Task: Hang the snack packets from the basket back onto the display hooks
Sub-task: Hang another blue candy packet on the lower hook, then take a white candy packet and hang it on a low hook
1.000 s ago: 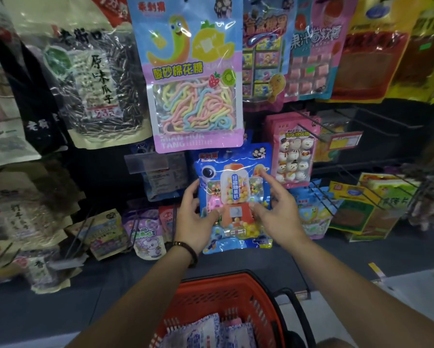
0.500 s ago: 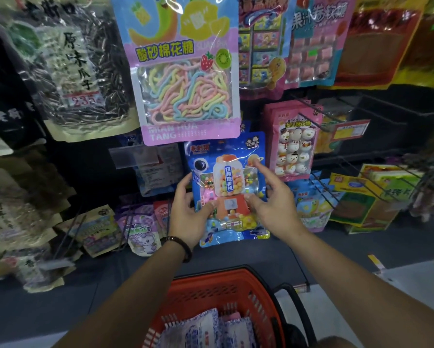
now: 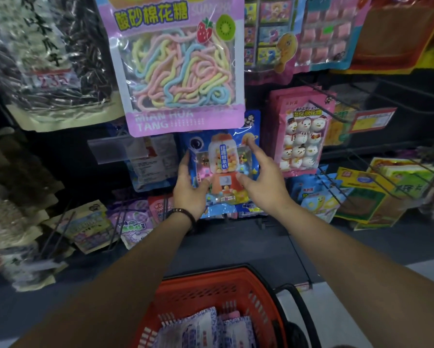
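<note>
I hold a blue snack packet [image 3: 224, 169] with an orange candy-machine picture upright against the display rack. My left hand [image 3: 189, 189] grips its left edge, thumb on the front. My right hand [image 3: 262, 182] holds the right edge, index finger stretched up along the packet. The packet's top is hidden behind a big pink packet of rope candy [image 3: 179, 69] hanging above, so the hook is not visible. Below my arms sits the orange basket [image 3: 206, 290] holding white-and-blue packets [image 3: 201, 330].
A pink snowman marshmallow packet [image 3: 302, 134] hangs just right of my hands. Bare black hooks [image 3: 336, 114] stick out at the right. Sunflower seed bags [image 3: 50, 59] hang at the left; green and yellow packets [image 3: 387, 194] lie at the lower right.
Both hands have carried the blue packet upward and closer to the rack, its top now tucked behind the pink rope-candy packet. The view has moved nearer to the display.
</note>
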`<state>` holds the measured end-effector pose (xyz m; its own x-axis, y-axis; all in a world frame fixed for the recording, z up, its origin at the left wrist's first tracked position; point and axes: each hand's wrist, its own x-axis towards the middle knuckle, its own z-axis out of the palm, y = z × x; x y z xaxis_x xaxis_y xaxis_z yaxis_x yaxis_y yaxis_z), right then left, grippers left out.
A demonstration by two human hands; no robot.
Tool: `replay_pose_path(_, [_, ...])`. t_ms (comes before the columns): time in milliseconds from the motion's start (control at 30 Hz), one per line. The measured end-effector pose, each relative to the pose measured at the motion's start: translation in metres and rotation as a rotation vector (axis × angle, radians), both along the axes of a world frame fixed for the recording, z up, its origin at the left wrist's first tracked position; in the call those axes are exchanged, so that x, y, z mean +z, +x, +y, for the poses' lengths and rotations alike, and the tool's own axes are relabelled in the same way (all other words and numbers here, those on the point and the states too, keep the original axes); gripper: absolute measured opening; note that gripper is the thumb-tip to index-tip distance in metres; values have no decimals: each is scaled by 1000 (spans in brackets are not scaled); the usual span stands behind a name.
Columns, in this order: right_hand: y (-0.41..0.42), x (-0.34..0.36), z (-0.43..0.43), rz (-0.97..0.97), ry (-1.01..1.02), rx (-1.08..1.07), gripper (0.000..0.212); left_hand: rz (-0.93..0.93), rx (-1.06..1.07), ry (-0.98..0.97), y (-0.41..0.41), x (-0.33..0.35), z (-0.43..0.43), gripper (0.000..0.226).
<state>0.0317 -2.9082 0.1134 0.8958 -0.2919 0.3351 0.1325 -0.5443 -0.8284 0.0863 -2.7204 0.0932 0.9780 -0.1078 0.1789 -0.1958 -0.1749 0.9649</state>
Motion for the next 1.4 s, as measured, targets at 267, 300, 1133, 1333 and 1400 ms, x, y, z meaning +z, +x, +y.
replay_pose_path(267, [-1, 0, 6, 129, -101, 7, 99, 10, 64, 99, 12, -10, 4, 83])
replay_pose_path(300, [-6, 1, 8, 147, -105, -3, 99, 45, 80, 108, 12, -13, 9, 83])
replay_pose_path(1133, [-182, -364, 172, 1423, 12, 29, 59, 495, -634, 970, -135, -200, 210, 35])
replay_pose_path(1333, [-175, -363, 192, 1425, 211, 8, 38, 530, -675, 1028, -117, -211, 211, 37])
replay_pose_path(1400, [-175, -364, 195, 1392, 387, -62, 28, 530, -669, 1031, -115, -212, 209, 37])
